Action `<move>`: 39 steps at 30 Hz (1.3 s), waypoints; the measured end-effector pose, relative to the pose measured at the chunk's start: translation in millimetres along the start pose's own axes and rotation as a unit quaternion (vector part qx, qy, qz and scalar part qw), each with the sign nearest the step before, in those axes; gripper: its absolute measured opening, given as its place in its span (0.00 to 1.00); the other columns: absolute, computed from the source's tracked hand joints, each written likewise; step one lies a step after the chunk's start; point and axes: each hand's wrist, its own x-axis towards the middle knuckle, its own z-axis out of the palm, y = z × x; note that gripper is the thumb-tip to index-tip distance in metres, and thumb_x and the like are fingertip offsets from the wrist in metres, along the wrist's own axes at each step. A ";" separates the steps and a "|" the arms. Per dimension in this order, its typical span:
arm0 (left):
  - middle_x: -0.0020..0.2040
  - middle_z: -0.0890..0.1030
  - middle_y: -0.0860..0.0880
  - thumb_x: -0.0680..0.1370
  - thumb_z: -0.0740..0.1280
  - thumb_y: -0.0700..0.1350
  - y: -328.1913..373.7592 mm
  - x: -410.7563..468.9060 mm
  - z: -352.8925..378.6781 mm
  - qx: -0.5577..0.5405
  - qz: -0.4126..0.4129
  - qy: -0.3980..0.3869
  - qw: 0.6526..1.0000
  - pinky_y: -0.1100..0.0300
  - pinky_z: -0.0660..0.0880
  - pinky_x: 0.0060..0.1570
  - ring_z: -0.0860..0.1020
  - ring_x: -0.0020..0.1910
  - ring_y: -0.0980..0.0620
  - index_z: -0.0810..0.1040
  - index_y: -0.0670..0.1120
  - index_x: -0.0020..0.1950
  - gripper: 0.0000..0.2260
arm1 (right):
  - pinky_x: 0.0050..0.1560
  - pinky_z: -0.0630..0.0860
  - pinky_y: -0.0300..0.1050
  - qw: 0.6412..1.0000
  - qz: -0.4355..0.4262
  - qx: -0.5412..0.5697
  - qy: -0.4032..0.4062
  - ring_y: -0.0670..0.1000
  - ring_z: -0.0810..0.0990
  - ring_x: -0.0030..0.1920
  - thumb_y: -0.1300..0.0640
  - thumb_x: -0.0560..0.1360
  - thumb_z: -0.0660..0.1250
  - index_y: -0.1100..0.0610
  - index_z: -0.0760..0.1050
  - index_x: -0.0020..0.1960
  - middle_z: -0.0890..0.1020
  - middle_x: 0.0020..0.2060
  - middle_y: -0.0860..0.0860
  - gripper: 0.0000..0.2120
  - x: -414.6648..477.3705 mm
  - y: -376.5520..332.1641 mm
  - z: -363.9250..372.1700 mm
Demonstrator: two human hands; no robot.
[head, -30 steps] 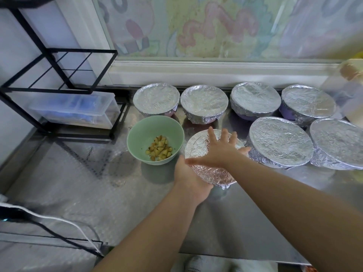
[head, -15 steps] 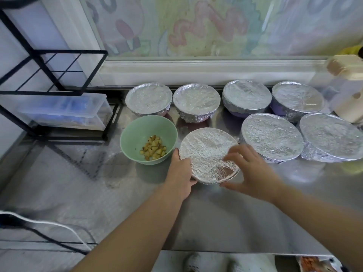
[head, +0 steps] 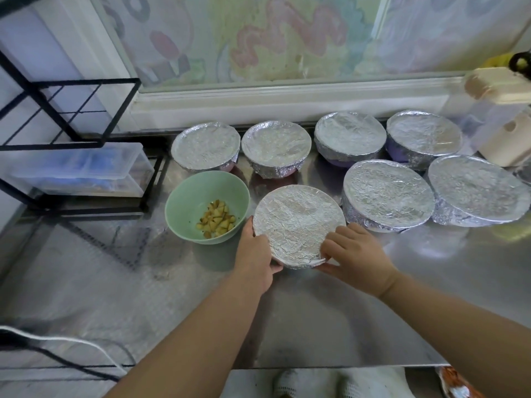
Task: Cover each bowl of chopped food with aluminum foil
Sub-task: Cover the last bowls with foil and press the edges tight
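A foil-covered bowl (head: 296, 222) sits on the steel counter in front of me. My left hand (head: 255, 254) grips its left and near rim, fingers curled under the foil edge. My right hand (head: 355, 254) pinches the foil at the bowl's near right rim. Just to the left stands an uncovered green bowl (head: 186, 208) with chopped yellow food (head: 216, 219) in its bottom. Several other foil-covered bowls (head: 388, 193) stand behind and to the right.
A black wire rack (head: 71, 139) holding a clear plastic box (head: 86, 170) stands at the left. A cream and clear container (head: 505, 122) is at the far right. The counter's front edge (head: 344, 366) runs below my arms; a white cable (head: 57, 340) lies at lower left.
My right hand came off the top of the foil and moved down to the bowl's near right rim, where it now pinches the foil. My left hand stayed on the left rim.
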 end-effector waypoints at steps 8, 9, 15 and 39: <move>0.64 0.78 0.51 0.82 0.53 0.34 2.6 1.0 3.4 -0.024 -0.022 -0.005 0.999 0.26 0.72 0.58 0.78 0.57 0.42 0.69 0.62 0.72 0.27 | 0.40 0.68 0.49 1.000 0.002 -0.009 -0.028 0.54 0.74 0.36 0.39 0.75 0.71 0.53 0.72 0.42 0.75 0.36 0.48 0.19 3.6 7.1 -2.3; 0.64 0.78 0.51 0.82 0.54 0.34 2.1 1.0 3.2 -0.035 -0.025 -0.005 0.999 0.27 0.73 0.56 0.78 0.57 0.42 0.69 0.62 0.72 0.26 | 0.41 0.70 0.50 0.999 0.012 -0.007 -0.039 0.53 0.74 0.37 0.37 0.71 0.75 0.53 0.72 0.44 0.75 0.38 0.48 0.21 2.0 9.7 -5.0; 0.62 0.79 0.50 0.82 0.57 0.34 -1.5 0.8 3.5 -0.077 -0.032 0.002 0.997 0.31 0.77 0.51 0.79 0.55 0.42 0.71 0.61 0.71 0.25 | 0.43 0.67 0.49 0.997 0.044 -0.007 -0.062 0.53 0.74 0.37 0.40 0.75 0.67 0.53 0.73 0.43 0.75 0.38 0.47 0.16 -3.2 14.4 -13.6; 0.51 0.77 0.46 0.83 0.60 0.35 -14.0 -13.3 21.4 -0.009 -0.111 -0.060 0.992 0.44 0.77 0.49 0.79 0.48 0.48 0.74 0.46 0.58 0.09 | 0.62 0.76 0.48 0.804 0.500 0.272 -0.171 0.52 0.81 0.60 0.66 0.77 0.63 0.56 0.73 0.71 0.83 0.58 0.52 0.23 29.7 -6.8 -37.0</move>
